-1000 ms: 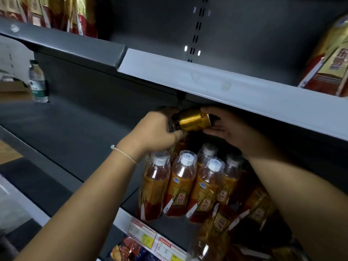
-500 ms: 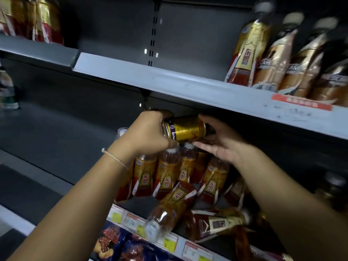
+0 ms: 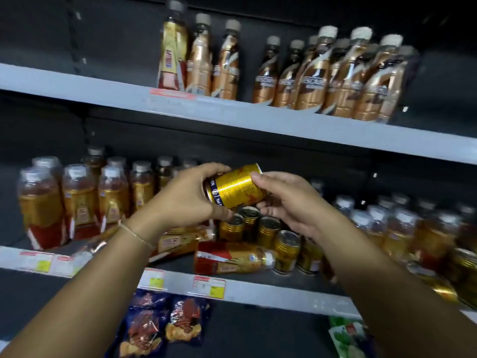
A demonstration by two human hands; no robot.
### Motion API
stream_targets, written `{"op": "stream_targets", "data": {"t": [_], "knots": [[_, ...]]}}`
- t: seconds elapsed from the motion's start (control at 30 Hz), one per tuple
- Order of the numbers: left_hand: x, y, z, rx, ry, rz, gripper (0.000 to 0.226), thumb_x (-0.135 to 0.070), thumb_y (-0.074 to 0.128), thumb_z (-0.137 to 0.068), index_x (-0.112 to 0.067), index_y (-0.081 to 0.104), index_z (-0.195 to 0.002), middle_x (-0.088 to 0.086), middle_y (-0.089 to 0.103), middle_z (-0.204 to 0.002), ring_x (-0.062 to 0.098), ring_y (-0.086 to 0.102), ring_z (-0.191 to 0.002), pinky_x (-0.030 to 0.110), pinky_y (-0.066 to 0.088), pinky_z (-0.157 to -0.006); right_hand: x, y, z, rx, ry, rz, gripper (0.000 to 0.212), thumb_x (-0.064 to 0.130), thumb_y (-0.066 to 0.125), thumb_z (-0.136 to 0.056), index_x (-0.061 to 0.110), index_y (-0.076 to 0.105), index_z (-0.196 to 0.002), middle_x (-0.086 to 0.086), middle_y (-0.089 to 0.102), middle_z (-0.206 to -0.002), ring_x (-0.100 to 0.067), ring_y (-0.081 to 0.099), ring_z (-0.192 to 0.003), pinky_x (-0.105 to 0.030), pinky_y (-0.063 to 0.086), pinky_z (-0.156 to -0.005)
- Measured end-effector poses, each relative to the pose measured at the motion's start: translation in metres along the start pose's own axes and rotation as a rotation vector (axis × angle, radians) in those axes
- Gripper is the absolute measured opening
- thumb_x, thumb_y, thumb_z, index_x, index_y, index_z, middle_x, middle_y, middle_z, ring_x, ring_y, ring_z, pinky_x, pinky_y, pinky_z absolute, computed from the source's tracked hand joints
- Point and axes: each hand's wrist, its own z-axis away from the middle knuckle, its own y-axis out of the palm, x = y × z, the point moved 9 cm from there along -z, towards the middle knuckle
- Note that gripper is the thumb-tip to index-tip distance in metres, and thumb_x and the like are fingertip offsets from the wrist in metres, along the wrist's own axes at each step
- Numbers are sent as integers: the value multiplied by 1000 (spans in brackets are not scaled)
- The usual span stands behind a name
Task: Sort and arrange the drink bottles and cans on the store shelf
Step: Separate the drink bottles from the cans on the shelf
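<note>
A gold can (image 3: 235,186) lies sideways in the air in front of the middle shelf (image 3: 271,289). My left hand (image 3: 185,200) grips its left end with curled fingers. My right hand (image 3: 286,202) holds its right side, thumb on top and fingers underneath. Below them several gold cans (image 3: 260,228) stand upright on the shelf. An orange-labelled bottle (image 3: 232,258) lies on its side at the shelf front, with another fallen bottle (image 3: 180,240) behind my left wrist. Upright tea bottles (image 3: 77,200) stand at the left.
More white-capped bottles (image 3: 392,228) stand at the right of the middle shelf. Brown and gold bottles (image 3: 317,78) line the upper shelf (image 3: 103,91). Snack bags (image 3: 165,324) sit on the shelf below. Price tags (image 3: 209,286) run along the shelf edge.
The view has swung right and up, so the upper shelf's bottles and the standing cans show now. Both hands still hold the gold can, now lower, further below the upper shelf edge.
</note>
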Motion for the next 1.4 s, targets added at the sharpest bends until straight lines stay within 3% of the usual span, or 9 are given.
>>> {"op": "stream_targets", "data": {"t": [0.1, 0.23, 0.43, 0.6, 0.7, 0.87, 1.1, 1.3, 1.4], "knots": [[-42, 50, 1, 78, 41, 45, 80, -23, 94, -52, -38, 56, -122, -16, 63, -109, 2, 66, -90, 19, 55, -74, 4, -51, 42, -94, -39, 50, 65, 46, 81, -63, 9, 67, -115, -8, 68, -87, -11, 58, -60, -22, 51, -56], [-98, 114, 1, 163, 94, 52, 79, -33, 90, -48, -34, 59, -121, -12, 67, -103, 7, 65, -89, 31, 55, -81, 8, -118, 91, -263, -84, 85, 37, 39, 80, -81, 12, 72, -105, 2, 68, -76, -6, 53, -54, -20, 46, -49], [-167, 208, 3, 347, 157, 167, 67, -51, 91, -47, -35, 61, -105, -17, 69, -91, -3, 65, -79, 10, 48, -64, 2, -206, 160, -437, -123, 19, 33, 48, 81, -75, 19, 76, -91, 10, 63, -66, -3, 51, -53, -21, 43, -52], [-207, 285, 4, 413, 194, 248, 72, -63, 83, -40, -40, 55, -102, -17, 67, -91, -4, 64, -77, 18, 50, -65, -13, -272, 210, -583, -92, 78, 44, 40, 80, -80, 9, 69, -108, 4, 77, -84, -8, 72, -74, -24, 57, -66], [-221, 330, 1, 435, 192, 322, 69, -59, 86, -41, -40, 56, -101, -22, 67, -90, -4, 65, -77, 20, 53, -66, -21, -304, 230, -605, -63, 113, 37, 39, 80, -81, 10, 74, -103, 1, 77, -86, -6, 71, -72, -19, 54, -62], [-242, 400, -10, 466, 231, 322, 62, -61, 83, -48, -43, 53, -100, -19, 66, -91, -6, 63, -75, 27, 57, -67, -45, -359, 251, -699, 14, 137, 46, 39, 83, -76, 5, 73, -105, -19, 74, -101, -20, 72, -85, -25, 57, -68], [-266, 490, -37, 511, 332, 271, 70, -62, 81, -58, -38, 50, -116, -18, 64, -101, -5, 61, -87, 27, 56, -74, -67, -445, 253, -816, 66, 120, 37, 20, 86, -75, -2, 71, -100, -30, 69, -105, -44, 68, -98, -54, 57, -90], [-260, 541, -68, 519, 366, 221, 71, -60, 76, -66, -34, 47, -126, -15, 63, -120, 8, 61, -107, 34, 53, -88, -83, -491, 229, -764, 57, 345, 25, 10, 85, -72, 12, 76, -95, -5, 77, -93, -26, 74, -87, -44, 60, -82], [-247, 547, -83, 500, 336, 197, 74, -56, 79, -69, -36, 45, -131, -16, 62, -125, 7, 59, -112, 32, 52, -92, -81, -496, 206, -710, 17, 589, 32, 21, 89, -64, 21, 74, -92, 6, 76, -89, -15, 72, -82, -35, 59, -77]]}}
